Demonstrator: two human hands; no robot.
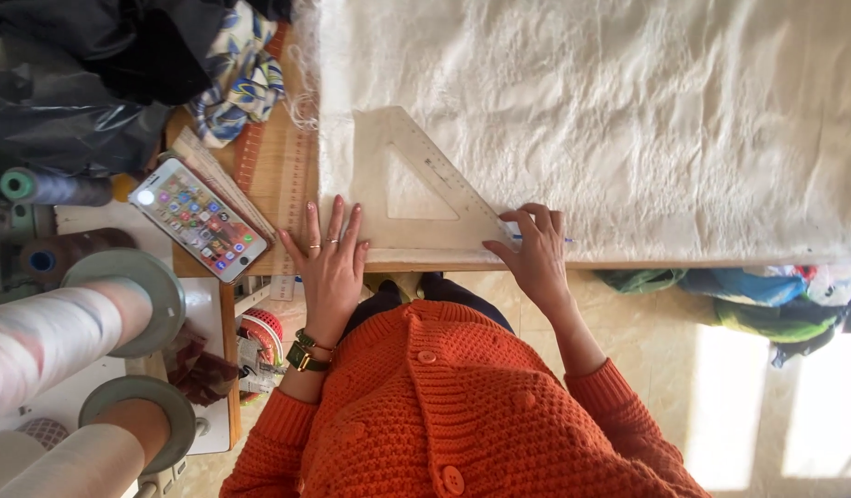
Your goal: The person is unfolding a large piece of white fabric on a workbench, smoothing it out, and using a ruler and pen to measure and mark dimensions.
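Observation:
A clear plastic set square [416, 180] lies on cream-white fabric [628, 120] spread over a wooden table. My left hand [330, 263] rests flat with fingers spread at the triangle's lower left corner, pressing on the fabric's near edge. My right hand [534, 251] sits at the triangle's lower right corner and holds a thin blue pen [566, 240], its tip on the fabric beside the ruler's slanted edge. I wear an orange knitted cardigan, rings and a watch.
A smartphone [198, 219] with a lit screen lies left of the fabric on the table [269, 166]. Large thread cones [66, 332] stand at the left. Dark and patterned cloth [232, 74] is piled at top left. Coloured fabrics [757, 300] lie on the floor at right.

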